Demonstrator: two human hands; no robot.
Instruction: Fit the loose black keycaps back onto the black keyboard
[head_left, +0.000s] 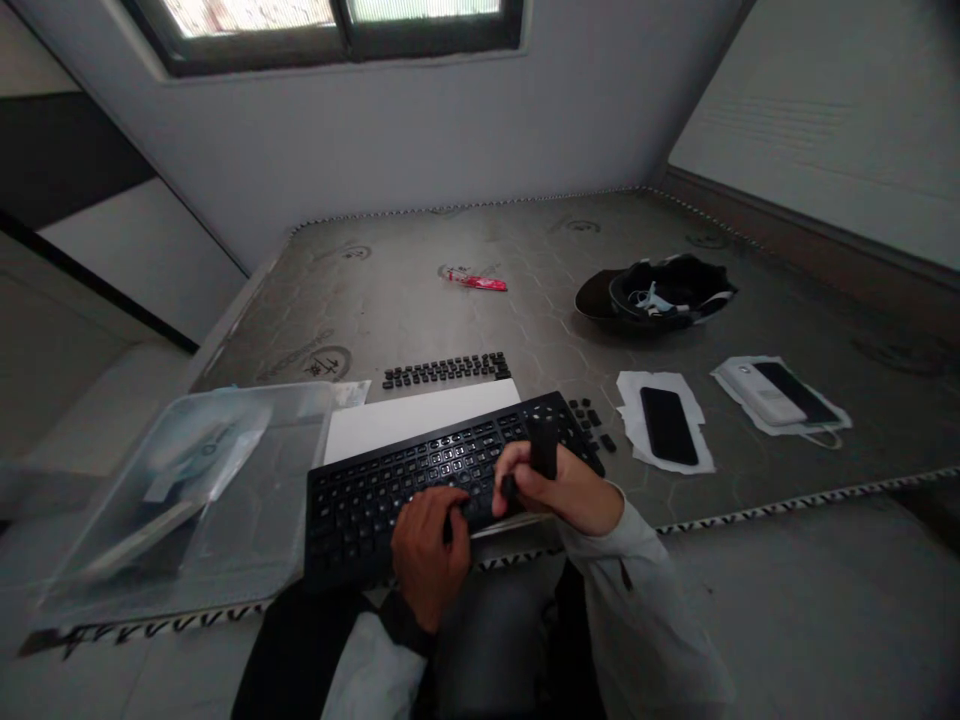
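A black keyboard [442, 462] lies tilted across the mat's front edge and my lap, with bare switch positions showing among its keys. My left hand [431, 550] is curled at its front edge, fingers bent; something dark shows between thumb and forefinger, too unclear to name. Over the keyboard's right part, my right hand [566, 485] is closed round a black upright tool [544, 445] with a flat, wide body. A small dark piece [510, 488] shows by the right thumb. Loose black keycaps stand in rows [446, 371] behind the keyboard, and several more keycaps [589, 415] lie to its right.
A white sheet [420, 415] lies partly under the keyboard. At left stands a clear plastic box [255, 520] holding papers. Rightward are a black phone [667, 425] on white paper, a white device [761, 392] and a dark cap [660, 295]. A red packet [478, 281] lies farther back.
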